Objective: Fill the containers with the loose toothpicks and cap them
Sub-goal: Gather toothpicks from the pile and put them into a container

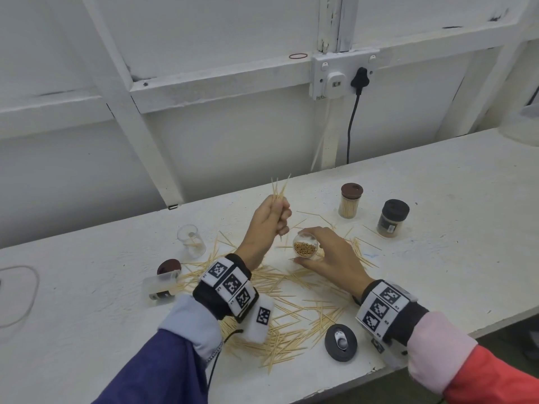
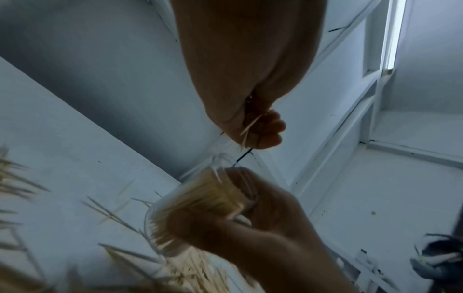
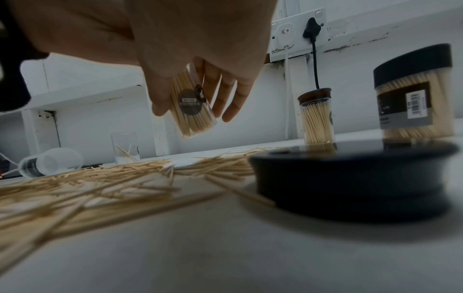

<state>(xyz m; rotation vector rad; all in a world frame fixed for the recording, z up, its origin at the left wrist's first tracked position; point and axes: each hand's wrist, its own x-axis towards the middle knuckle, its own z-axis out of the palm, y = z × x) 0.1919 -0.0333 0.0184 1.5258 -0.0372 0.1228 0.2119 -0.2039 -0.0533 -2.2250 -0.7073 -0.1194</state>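
The white table (image 1: 437, 205) fills the lower half of the head view, and loose toothpicks (image 1: 291, 301) are strewn across its middle, many of them not yet gathered. Toward the upper right of that spread stand two capped containers, a wide black-lidded jar (image 1: 392, 218) and a slimmer brown-lidded jar (image 1: 350, 201); both look full (so that part seems done). At centre left an open glass (image 1: 191, 240) stands with only a few sticks in it, and below it a container on its side (image 1: 160, 285) lies beside a brown cap (image 1: 169, 266). A black lid (image 1: 340, 342) rests at lower centre.

The step in hand is filling. The right hand (image 1: 329, 255) has its fingers wrapped round a tilted jar (image 1: 305, 246), packed nearly full, at the centre of the frame. The left hand (image 1: 269, 217) holds a bundle of toothpicks (image 1: 278, 189) in a closed fist just above it. Next, I judge, the bundle's lower tips must be lined up with the crowded mouth and slid in.

The right wrist view alone shows the held jar's label (image 3: 191, 102); the left wrist view shows the stick tips below the fist (image 2: 246, 130), just short of the mouth.
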